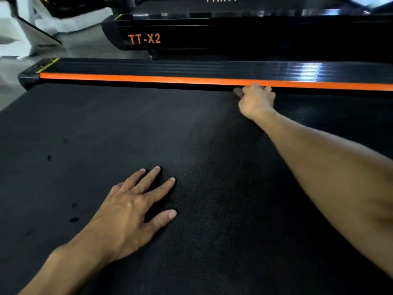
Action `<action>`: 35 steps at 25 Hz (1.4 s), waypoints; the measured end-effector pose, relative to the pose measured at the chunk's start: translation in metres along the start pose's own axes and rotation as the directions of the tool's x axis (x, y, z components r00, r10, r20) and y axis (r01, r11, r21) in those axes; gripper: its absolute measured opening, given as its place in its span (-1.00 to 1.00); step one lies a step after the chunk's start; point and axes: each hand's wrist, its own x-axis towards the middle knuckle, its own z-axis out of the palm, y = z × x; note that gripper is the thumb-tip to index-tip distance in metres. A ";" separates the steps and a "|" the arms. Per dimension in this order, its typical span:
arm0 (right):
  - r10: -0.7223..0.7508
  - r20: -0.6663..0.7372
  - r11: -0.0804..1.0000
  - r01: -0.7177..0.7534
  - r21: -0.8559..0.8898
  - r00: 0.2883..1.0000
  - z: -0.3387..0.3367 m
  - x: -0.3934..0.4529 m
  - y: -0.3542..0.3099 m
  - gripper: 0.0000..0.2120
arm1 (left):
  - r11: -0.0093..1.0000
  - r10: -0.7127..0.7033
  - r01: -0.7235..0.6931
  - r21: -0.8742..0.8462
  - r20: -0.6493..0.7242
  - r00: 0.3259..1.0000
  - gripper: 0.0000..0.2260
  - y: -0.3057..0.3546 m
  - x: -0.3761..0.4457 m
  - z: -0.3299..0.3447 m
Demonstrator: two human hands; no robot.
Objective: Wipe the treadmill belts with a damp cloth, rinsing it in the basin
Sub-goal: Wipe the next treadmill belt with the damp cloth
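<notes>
Your left hand [129, 209] lies flat with straight fingers on the treadmill belt [212, 209], which runs lengthwise across your view beneath both hands. Your right hand [256, 101] curls at the orange rail [148, 78]; whether its fingers hold the cloth you cannot tell. The belt looks textured, grippy and firm, so press flat.

Left hand [136, 207] flat on the black textured treadmill belt [63, 124], fingers spread and straight, near the belt's near edge. Right hand [255, 99] reached across to the far edge of the belt, fingers curled against the orange stripe [148, 78] of the side rail [170, 66]; whether anything is held there, not visible. A few dark spots [73, 219] on the belt left of the left hand. Beyond the rail, a second treadmill [234, 37] marked "TT-X2" in orange.
</notes>
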 end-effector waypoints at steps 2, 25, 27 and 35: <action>0.016 0.047 0.999 -0.015 -0.032 0.999 0.003 -0.011 -0.045 -0.68 | 1.000 0.004 -0.004 0.001 -0.002 1.000 -0.39 0.001 0.002 0.001; -0.830 0.071 0.543 0.831 -0.124 0.553 -0.009 -0.173 -0.002 -0.54 | 0.956 -0.075 -0.025 -0.292 -0.327 0.942 -0.77 -0.043 -0.043 -0.015; -0.510 0.007 0.852 0.506 -0.133 0.860 -0.018 -0.120 0.040 -0.56 | 0.961 -0.106 0.013 -0.275 -0.326 0.939 -0.76 -0.050 -0.050 -0.019; -0.847 0.179 0.531 0.809 0.251 0.501 -0.029 -0.349 -0.092 -0.48 | 0.956 -0.173 0.077 -0.282 -0.334 0.927 -0.73 -0.048 -0.045 -0.019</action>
